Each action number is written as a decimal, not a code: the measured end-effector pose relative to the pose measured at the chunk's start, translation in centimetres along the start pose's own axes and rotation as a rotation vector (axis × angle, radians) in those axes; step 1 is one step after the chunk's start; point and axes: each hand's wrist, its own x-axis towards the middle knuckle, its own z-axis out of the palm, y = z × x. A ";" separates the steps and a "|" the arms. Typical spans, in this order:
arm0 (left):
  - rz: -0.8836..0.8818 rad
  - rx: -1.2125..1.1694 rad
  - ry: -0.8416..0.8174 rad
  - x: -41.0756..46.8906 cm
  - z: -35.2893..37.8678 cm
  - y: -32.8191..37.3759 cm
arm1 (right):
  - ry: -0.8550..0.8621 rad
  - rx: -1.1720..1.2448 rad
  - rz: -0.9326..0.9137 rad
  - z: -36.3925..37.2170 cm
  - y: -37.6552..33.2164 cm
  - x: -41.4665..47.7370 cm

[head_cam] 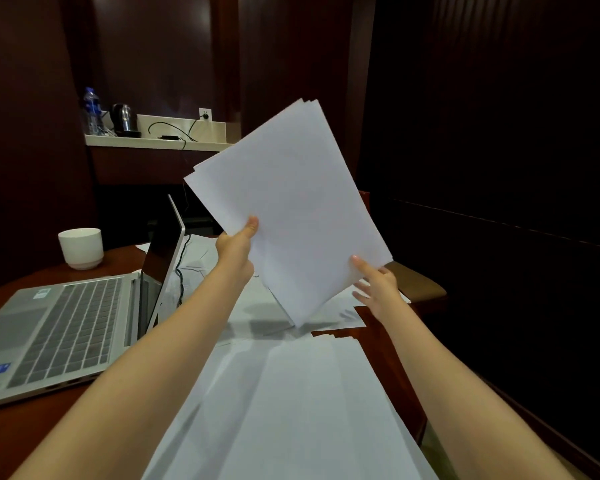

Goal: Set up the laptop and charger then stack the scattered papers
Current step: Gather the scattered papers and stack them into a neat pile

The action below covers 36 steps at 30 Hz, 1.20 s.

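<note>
A sheaf of white papers [291,206] is held up above the table, tilted to the right. My left hand [236,244] pinches its left edge, thumb on the front. My right hand [376,282] touches the lower right edge with spread fingers. More white sheets [291,403] lie spread over the red-brown table [388,344], near and far. An open silver laptop [59,327] sits at the left, its screen [163,251] seen edge-on. A black charger cable [180,271] runs down behind the screen.
A white cup [81,247] stands on the table behind the laptop. A far shelf [153,142] carries a water bottle [91,110], a kettle [124,117] and a black cable plugged into a wall socket [205,114]. A brown chair seat [420,282] is at the right.
</note>
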 end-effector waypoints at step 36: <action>0.126 1.816 -0.777 -3.7 -1.5 -0.9 | -0.642 -0.650 0.388 -4.4 -1.3 -2.3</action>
